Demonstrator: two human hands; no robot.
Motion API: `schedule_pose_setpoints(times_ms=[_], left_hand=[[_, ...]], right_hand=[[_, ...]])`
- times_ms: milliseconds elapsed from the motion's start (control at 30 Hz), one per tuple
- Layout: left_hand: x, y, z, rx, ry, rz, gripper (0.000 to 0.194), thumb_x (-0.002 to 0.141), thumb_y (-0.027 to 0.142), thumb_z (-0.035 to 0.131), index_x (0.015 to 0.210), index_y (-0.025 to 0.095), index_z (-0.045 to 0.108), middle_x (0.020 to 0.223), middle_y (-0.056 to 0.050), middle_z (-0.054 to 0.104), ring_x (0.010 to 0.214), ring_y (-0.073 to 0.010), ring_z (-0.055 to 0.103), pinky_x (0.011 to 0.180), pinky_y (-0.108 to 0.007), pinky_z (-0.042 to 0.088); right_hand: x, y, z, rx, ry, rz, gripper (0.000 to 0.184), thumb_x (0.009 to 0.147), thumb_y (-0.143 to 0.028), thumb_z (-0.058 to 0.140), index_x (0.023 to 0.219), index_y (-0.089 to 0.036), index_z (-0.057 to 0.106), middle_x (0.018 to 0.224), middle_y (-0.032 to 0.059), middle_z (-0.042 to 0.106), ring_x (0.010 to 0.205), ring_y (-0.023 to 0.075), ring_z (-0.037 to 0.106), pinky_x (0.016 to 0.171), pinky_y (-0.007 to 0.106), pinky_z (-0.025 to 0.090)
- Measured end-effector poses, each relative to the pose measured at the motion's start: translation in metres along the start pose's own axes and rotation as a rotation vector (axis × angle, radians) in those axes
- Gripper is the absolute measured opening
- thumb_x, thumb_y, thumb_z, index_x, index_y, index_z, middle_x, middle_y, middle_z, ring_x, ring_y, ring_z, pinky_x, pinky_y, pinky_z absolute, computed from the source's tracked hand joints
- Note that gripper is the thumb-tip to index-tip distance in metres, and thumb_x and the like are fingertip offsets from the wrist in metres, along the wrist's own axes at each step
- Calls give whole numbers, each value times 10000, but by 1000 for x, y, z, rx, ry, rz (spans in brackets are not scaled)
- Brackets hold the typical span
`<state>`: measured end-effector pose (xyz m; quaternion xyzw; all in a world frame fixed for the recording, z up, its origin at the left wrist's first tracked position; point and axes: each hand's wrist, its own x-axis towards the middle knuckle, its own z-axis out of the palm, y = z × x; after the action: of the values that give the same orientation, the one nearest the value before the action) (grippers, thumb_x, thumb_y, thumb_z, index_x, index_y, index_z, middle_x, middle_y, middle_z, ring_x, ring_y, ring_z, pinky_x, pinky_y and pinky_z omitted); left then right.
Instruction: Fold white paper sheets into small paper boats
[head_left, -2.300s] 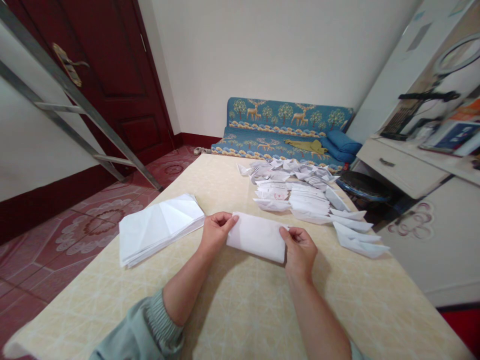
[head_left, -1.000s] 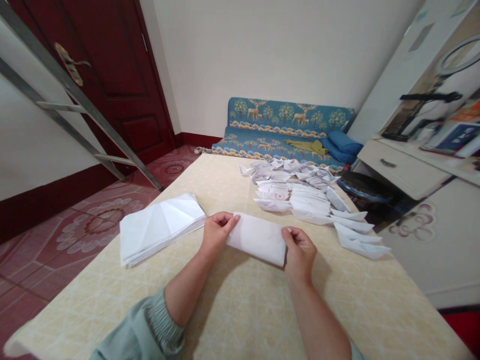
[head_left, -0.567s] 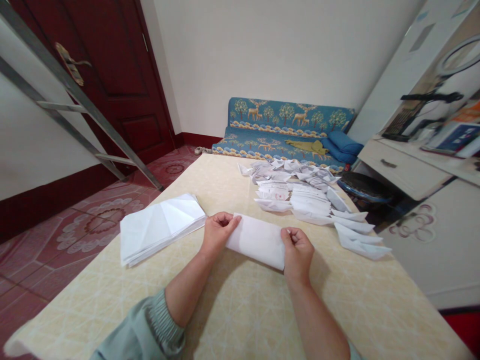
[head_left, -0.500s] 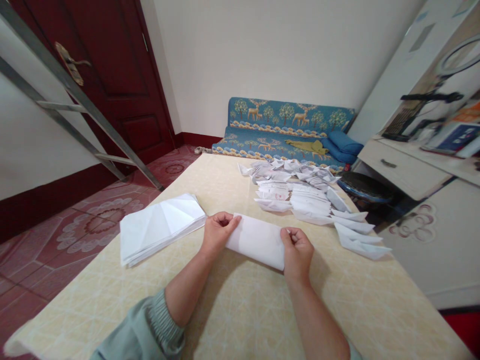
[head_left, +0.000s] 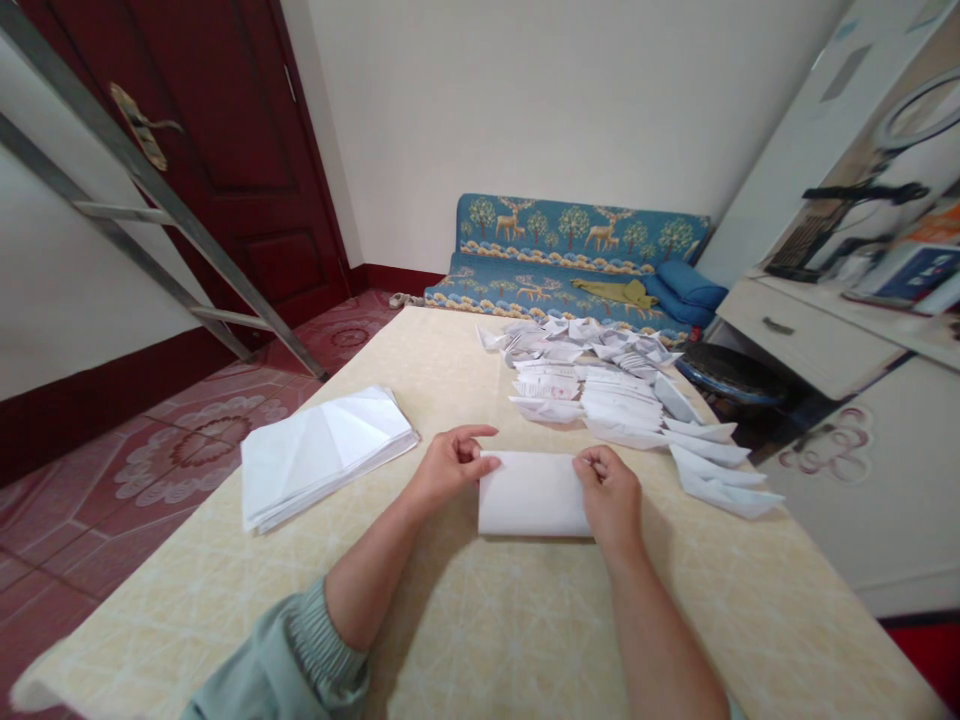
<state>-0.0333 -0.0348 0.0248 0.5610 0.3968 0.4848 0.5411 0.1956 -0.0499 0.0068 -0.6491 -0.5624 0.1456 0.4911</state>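
Between my hands is a folded sheet of white paper (head_left: 534,495), its long sides running left to right near the table's middle. My left hand (head_left: 454,468) pinches its upper left corner between thumb and fingers, the index finger stretched out above. On the upper right corner, my right hand (head_left: 611,495) is closed with thumb and curled fingers. A stack of white paper sheets (head_left: 322,455), creased on top, lies to the left. Folded paper boats (head_left: 622,410) stand in rows and a heap beyond my right hand.
A pale yellow patterned cloth covers the table (head_left: 480,630). Behind it stands a blue sofa (head_left: 555,275) with deer and trees. A metal ladder (head_left: 180,235) leans at the left, before a dark red door (head_left: 247,130). At the right are a black round stool (head_left: 727,375) and a drawer cabinet (head_left: 817,330).
The folded paper has turned from a slant to nearly level and shifted a little right. Both hands moved right with it, and my left index finger has stretched out.
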Motion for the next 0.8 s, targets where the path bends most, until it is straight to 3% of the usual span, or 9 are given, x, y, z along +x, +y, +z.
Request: schedule_pose_setpoints(times_ms=[133,233,433,633,800], left_hand=[[-9,0,6,-6,-375,-281,570,590,331,756,1099,128,597,503,21,576,428,-129,565,442,-227,449],[-17,-1,16,-68,-494,-386,556,583,306,768,1075,140,569,500,11,590,431,-151,592,435,-233,469],[-25,-3,30,-145,-535,-463,620,608,247,767,1144,180,462,499,37,582,451,-159,615,421,-217,481],[-24,3,27,-22,-707,-564,674,693,208,693,1311,177,426,559,-8,638,406,-110,582,408,-190,462],[-23,2,26,92,-675,-599,675,672,138,664,1310,143,444,508,-1,627,357,-100,545,384,-189,435]], right_hand=[[5,-1,-15,-381,-69,-27,66,701,-228,570,679,-249,629,580,-15,598,526,154,482,507,253,249],[3,-7,-16,-566,-74,-68,91,709,-210,590,660,-263,646,545,-6,585,484,146,443,498,266,197],[-1,-14,-7,-684,-126,-119,140,789,-189,524,741,-253,638,655,3,638,558,146,504,515,271,199],[-3,-12,-6,-625,-242,-266,127,807,-180,532,739,-225,629,792,9,632,806,160,537,642,246,303],[-2,-8,-2,-599,-250,-267,115,792,-191,570,698,-226,627,782,9,606,841,162,522,677,246,323]])
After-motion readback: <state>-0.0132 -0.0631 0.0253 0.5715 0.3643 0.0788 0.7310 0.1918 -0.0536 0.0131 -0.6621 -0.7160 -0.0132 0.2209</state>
